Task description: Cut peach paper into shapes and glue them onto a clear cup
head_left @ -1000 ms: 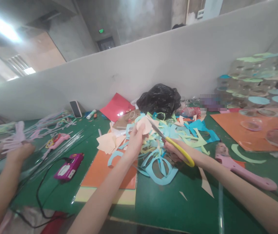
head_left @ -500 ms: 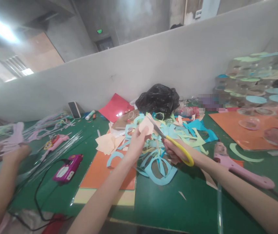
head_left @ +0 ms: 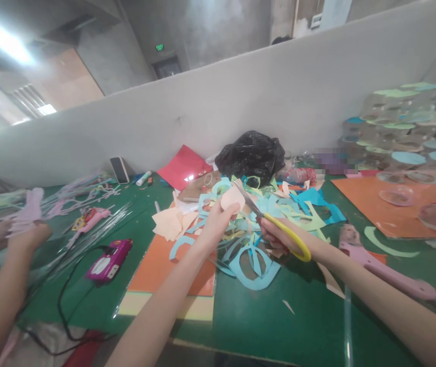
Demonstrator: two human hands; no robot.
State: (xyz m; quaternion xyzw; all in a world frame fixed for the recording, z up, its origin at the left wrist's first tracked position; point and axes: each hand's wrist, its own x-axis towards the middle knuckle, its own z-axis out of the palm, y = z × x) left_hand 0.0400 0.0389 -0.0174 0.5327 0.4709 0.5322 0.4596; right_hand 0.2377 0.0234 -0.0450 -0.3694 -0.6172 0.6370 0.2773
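Note:
Between the thumb and fingers of my left hand is a small pale peach piece of paper. My right hand is closed round yellow-handled scissors, whose metal blades lie against the paper's right edge. Below and around both hands spreads a heap of cut paper scraps, mostly light blue, with a ring-shaped blue scrap in front. Peach paper pieces lie left of my left hand, partly over an orange sheet.
A pink glue gun lies beside my right forearm. A black plastic bag stands behind the scraps. At left are a purple box with a cable and a co-worker's hands holding lilac strips. Stacked clear cups stand at right.
The whole view has shifted slightly, so things sit a little further right. The peach paper appears turned a little in my left hand; both hands keep their holds.

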